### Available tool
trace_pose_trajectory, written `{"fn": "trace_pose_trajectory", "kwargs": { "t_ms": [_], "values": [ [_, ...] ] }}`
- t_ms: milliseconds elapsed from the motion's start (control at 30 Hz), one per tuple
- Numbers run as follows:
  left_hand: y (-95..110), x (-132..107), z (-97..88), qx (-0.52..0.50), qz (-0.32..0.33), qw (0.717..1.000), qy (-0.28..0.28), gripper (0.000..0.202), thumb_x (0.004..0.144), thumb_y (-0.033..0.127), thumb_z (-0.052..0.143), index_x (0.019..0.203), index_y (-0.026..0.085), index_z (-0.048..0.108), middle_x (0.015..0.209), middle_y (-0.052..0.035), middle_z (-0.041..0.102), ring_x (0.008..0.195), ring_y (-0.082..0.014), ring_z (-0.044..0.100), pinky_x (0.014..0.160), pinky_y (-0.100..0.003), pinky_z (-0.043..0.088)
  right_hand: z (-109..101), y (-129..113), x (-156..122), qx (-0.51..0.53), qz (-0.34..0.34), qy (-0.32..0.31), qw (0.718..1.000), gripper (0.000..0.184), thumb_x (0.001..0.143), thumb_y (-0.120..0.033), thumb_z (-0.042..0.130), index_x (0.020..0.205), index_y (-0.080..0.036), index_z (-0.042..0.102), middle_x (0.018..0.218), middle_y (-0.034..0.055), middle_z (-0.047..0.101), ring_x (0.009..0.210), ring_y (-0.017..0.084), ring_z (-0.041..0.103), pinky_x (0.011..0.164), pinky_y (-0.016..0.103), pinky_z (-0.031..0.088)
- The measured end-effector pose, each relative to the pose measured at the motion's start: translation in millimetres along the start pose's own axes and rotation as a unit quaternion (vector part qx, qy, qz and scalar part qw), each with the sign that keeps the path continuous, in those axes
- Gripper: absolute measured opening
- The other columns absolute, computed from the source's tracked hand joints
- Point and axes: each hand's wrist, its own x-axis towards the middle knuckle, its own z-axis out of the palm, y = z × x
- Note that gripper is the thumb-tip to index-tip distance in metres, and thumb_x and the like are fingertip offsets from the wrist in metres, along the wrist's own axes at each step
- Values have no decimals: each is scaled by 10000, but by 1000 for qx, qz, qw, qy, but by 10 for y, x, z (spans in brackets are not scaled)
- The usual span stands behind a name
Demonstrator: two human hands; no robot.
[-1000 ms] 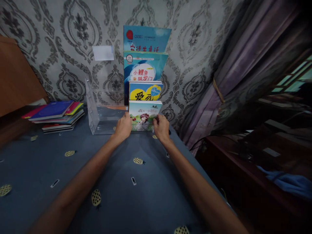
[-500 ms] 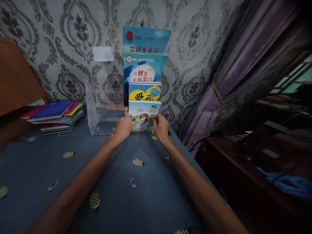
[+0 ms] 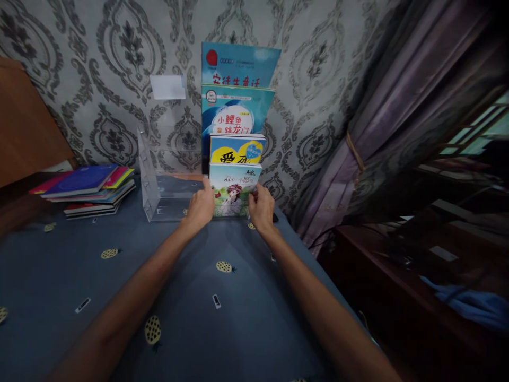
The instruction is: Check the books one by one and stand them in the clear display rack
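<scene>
A pale blue-green book (image 3: 233, 193) with a cartoon figure on its cover stands upright at the front of a clear acrylic rack (image 3: 148, 183). My left hand (image 3: 202, 204) grips its left edge, thumb up along the side. On the opposite edge my right hand (image 3: 261, 207) is closed, fingers curled at the cover. Behind it, stepped upward, rise a blue-and-yellow book (image 3: 237, 148), a teal book (image 3: 238, 110) with a white circle, and a taller blue book (image 3: 240, 62). Their lower parts are hidden by the books in front.
A pile of books (image 3: 89, 185) lies on the patterned blue cloth (image 3: 186, 318) at the left. A brown wooden panel (image 3: 27, 111) is at far left. To the right hang a tied purple curtain (image 3: 353, 154) and a dark red cabinet (image 3: 358, 254). A white card (image 3: 167, 87) shows near the wall.
Both hands keep their places at the front book's sides. The view has shifted very slightly; nothing else visibly differs.
</scene>
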Motion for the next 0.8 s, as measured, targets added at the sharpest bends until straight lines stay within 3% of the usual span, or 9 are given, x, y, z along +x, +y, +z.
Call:
{"fn": "trace_pose_trajectory", "kwargs": {
  "t_ms": [167,567,800],
  "values": [
    [1,8,-6,13,-1,1000,-9,317,1024,244,308,1287,146,454,968,-196,722,909,-324,700,757,-392,482,17,-29,6,-13,3,-14,1000,381,849,-167,423,1187,-153,597,963,132,640,889,286,560,833,416,439],
    [-30,29,43,8,12,1000,4,306,1023,207,309,1295,116,416,953,-212,716,871,-307,700,780,-423,504,35,-8,10,-4,11,-1,1000,399,844,-194,433,1195,-167,621,912,105,585,835,271,545,802,410,467],
    [-38,30,32,0,16,1000,3,292,1030,228,307,1276,130,431,945,-199,716,845,-300,696,754,-414,500,90,-18,79,56,12,25,998,434,842,-201,470,1264,-167,562,1072,150,563,934,282,559,830,445,496]
  ]
}}
